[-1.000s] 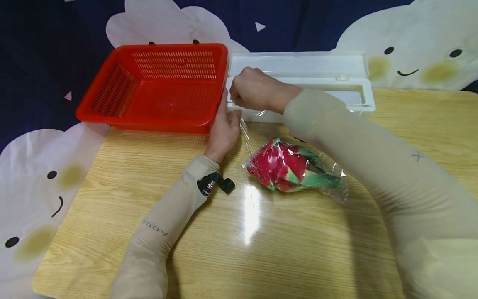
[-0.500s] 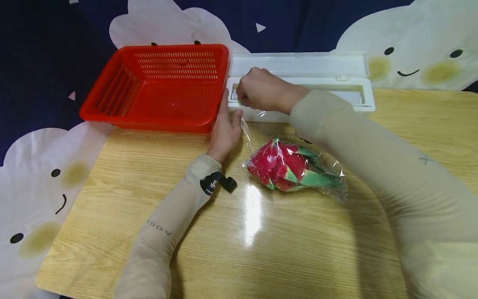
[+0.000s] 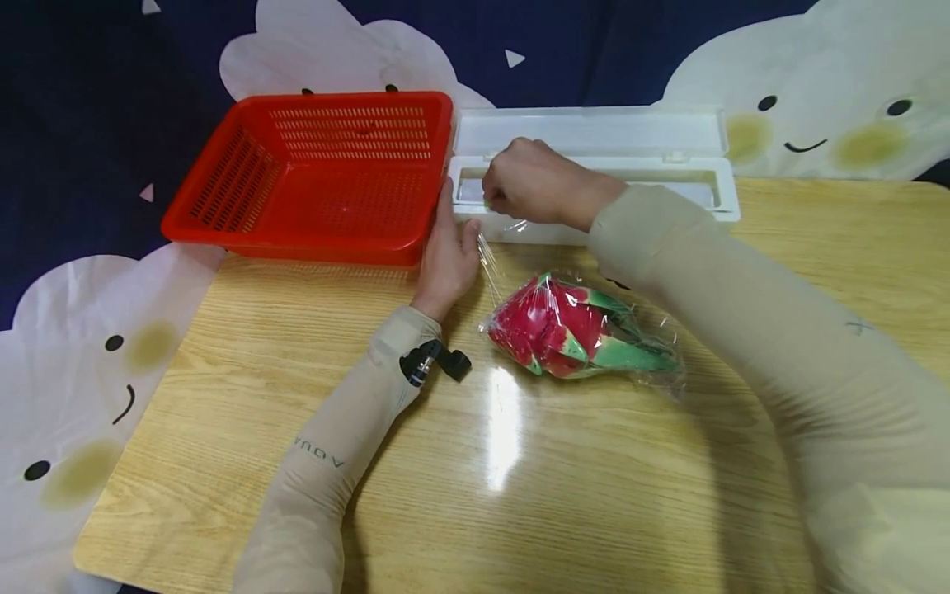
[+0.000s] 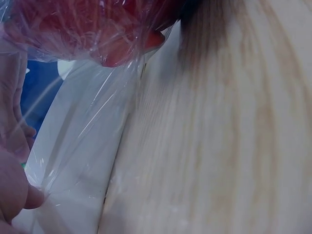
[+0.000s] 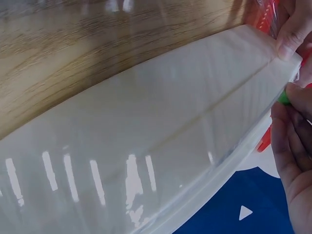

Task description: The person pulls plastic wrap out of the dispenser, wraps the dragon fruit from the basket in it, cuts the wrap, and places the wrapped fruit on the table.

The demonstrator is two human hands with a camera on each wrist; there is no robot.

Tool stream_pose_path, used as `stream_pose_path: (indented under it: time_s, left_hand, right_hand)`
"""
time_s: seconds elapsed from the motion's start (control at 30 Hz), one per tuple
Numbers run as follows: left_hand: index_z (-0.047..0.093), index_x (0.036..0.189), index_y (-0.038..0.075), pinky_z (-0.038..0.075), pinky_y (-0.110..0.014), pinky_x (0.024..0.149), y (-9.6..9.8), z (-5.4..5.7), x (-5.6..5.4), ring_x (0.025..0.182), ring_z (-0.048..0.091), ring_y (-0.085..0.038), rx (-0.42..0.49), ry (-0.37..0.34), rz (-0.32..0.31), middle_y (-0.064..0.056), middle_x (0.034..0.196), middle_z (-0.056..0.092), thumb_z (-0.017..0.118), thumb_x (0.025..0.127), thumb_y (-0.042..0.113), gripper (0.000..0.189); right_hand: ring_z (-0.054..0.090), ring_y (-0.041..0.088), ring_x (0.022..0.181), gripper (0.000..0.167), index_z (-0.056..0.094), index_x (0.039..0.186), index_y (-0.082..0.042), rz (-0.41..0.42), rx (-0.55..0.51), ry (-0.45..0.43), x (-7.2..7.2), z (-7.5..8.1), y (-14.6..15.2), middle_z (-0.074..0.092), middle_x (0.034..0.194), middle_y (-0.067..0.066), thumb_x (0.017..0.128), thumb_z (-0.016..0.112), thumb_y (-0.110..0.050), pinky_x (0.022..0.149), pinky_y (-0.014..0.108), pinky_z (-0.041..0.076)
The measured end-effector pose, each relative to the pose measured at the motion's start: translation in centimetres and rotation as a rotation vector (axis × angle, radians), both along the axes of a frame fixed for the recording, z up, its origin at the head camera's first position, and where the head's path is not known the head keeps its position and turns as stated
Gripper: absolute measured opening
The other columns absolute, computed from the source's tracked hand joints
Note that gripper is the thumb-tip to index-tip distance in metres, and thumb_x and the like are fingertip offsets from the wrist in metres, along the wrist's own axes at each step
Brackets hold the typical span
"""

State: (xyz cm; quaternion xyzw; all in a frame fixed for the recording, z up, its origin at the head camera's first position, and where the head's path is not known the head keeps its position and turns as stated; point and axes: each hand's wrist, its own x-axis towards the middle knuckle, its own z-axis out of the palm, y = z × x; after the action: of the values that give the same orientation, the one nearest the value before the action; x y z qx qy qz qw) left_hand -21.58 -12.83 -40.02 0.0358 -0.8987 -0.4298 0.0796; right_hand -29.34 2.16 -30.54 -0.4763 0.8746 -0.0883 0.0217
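A white cling film dispenser [image 3: 729, 198] stands at the back of the table, lid raised. My right hand [image 3: 545, 183] pinches a small green slide cutter [image 5: 283, 97] at the dispenser's front top edge, near its left end. At the left front corner, my left hand [image 3: 449, 262] presses with its thumb on the front and straight fingers along the end, between dispenser and red basket. Clear film [image 3: 490, 268] stretches from the dispenser's front towards a red and green dragon fruit [image 3: 545, 326]. The fruit lies on the table, wrapped in film. In the left wrist view, film crosses the dispenser's front.
A red plastic basket [image 3: 326, 250] with slotted walls sits just left of the dispenser, with nothing visible in it. Behind the wooden table [image 3: 579, 487] hangs a dark blue cloth [image 3: 564, 49] with cloud faces.
My right hand has moved to the right along the dispenser's front edge with the green slide cutter. The left hand stays at the left end, and the dragon fruit lies where it was.
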Motion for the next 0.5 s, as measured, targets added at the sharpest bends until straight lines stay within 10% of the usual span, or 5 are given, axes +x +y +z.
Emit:
stream_pose_path:
  time_s: [0.5]
  left_hand:
    - [0.014, 0.167, 0.015, 0.023, -0.034, 0.132, -0.3, -0.1, 0.0, 0.16, 0.028, -0.021, 0.033, -0.001, -0.008, -0.003, 0.175, 0.02, 0.052, 0.108, 0.021, 0.071]
  right_hand:
    - [0.069, 0.028, 0.084, 0.017, 0.077, 0.085, -0.003, -0.02, 0.03, -0.017, 0.4, 0.4, 1.2, 0.078, 0.089, 0.014, 0.093, 0.061, -0.004, 0.085, 0.051, 0.059]
